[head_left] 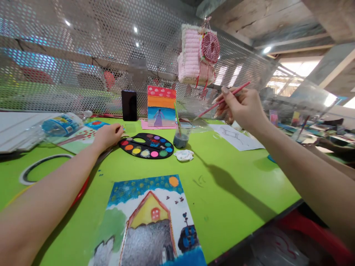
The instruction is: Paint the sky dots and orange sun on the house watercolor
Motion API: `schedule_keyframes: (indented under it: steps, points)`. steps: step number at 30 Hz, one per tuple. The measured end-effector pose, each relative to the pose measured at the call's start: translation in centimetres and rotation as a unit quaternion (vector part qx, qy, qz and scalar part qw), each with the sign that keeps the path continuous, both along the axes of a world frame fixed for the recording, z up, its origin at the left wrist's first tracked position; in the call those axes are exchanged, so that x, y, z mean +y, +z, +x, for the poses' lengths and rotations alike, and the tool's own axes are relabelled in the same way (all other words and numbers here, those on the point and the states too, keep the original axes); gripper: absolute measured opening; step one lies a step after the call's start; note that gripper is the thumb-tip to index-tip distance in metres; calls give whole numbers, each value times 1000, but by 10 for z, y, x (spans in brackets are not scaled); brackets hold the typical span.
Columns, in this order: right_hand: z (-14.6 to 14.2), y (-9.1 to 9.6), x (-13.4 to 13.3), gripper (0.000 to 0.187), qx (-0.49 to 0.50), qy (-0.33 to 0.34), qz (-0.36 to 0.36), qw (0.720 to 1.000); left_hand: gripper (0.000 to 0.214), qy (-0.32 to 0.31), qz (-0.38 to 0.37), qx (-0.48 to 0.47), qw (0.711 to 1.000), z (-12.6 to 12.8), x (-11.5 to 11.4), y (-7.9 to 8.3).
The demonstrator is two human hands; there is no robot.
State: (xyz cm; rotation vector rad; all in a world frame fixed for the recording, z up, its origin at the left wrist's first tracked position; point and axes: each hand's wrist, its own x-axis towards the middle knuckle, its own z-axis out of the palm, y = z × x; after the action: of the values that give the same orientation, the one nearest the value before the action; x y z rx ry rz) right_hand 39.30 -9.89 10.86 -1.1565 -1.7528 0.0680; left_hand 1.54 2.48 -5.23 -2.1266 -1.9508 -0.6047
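Hands are well apart on my feed. Right hand (241,109) pinches a pink paintbrush (208,111) slanting down-left toward the water cup (181,140), while the left hand (107,136) sits just beside the paint palette (146,155).

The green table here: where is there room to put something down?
The widest bare stretch of the green table lies between the house painting and the sketched paper, right of the palette. A narrower strip runs between palette and painting. The back edge is crowded around the grey water cup and standing painted card.
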Motion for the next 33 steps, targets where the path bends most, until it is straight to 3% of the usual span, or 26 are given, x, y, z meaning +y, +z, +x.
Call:
schedule_keyframes:
  steps: [7, 15, 23, 29, 33]
  points:
    - [10, -14, -4, 31, -99, 18, -54, 993, 42, -2, 0, -8, 1000, -2, 0, 0]
    - [13, -10, -21, 37, -209, 77, -65, 973, 43, 6, -9, -1, 1000, -3, 2, -1]
    - [9, -10, -32, 32, -309, 77, -47, 947, 42, 20, 16, -5, 1000, -6, 2, -2]
    - [9, -4, -41, 34, -331, 52, -46, 941, 42, 57, 53, -8, 997, -7, 4, -5]
    - [6, -2, -58, 30, -262, 78, -55, 960, 43, 59, 51, -8, 997, -7, 4, -5]
